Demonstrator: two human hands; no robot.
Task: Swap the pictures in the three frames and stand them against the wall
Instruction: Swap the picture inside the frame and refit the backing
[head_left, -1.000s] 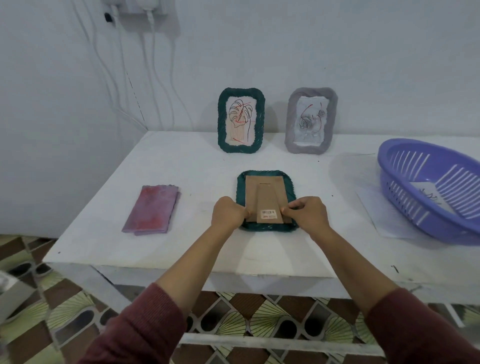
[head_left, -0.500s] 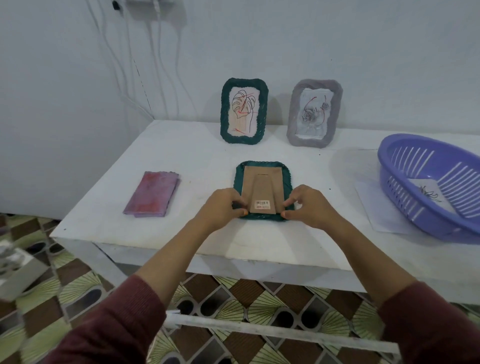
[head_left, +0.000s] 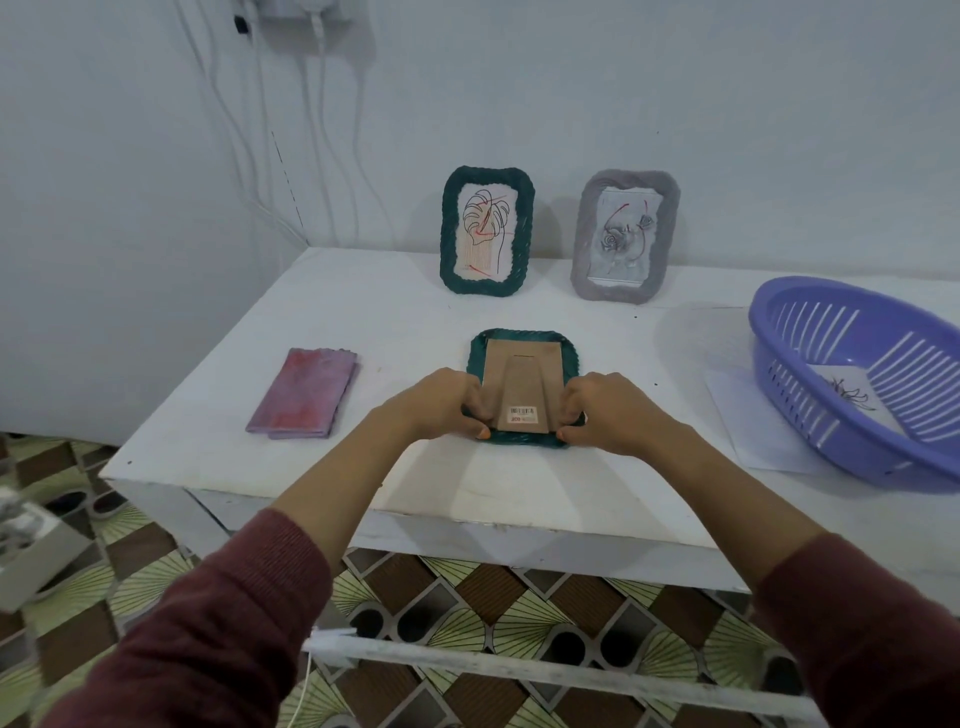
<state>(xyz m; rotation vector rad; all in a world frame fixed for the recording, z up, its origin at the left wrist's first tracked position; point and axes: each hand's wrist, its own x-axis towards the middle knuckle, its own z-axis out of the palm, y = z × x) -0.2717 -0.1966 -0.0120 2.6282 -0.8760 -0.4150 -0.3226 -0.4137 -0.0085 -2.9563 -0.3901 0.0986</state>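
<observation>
A person's left hand (head_left: 447, 405) and right hand (head_left: 605, 410) pinch the near corners of a dark green frame (head_left: 523, 387) lying face down near the front edge of the white table (head_left: 415, 322), each hand closed on its own side of the brown cardboard backing (head_left: 522, 382). The fingertips appear to be tucked under the backing's lower edge, though the knuckles hide exactly where they bear.

The risk from here, on an onlooker's reading, lies in the backing board: pressed or pried unevenly, it could buckle, or a corner could jump free and let the picture inside slide crooked. The fold-out stand with its barcode sticker (head_left: 523, 414) lies flat between the two hands and could crease if a thumb leans on it. The frame also sits close to the table's front edge, so a sharp tug toward the body could drag it off.

The frame has a ropy, scalloped border with rounded corners, showing only as a green rim around the board. Two others already stand against the wall at the back edge: a green frame (head_left: 487, 231) holding a leaf drawing and, to its right, a grey frame (head_left: 625, 236) holding a rose. A folded pink cloth (head_left: 304, 392) lies toward the left edge; a purple basket (head_left: 862, 376) with a loose drawing inside sits at the right edge.
</observation>
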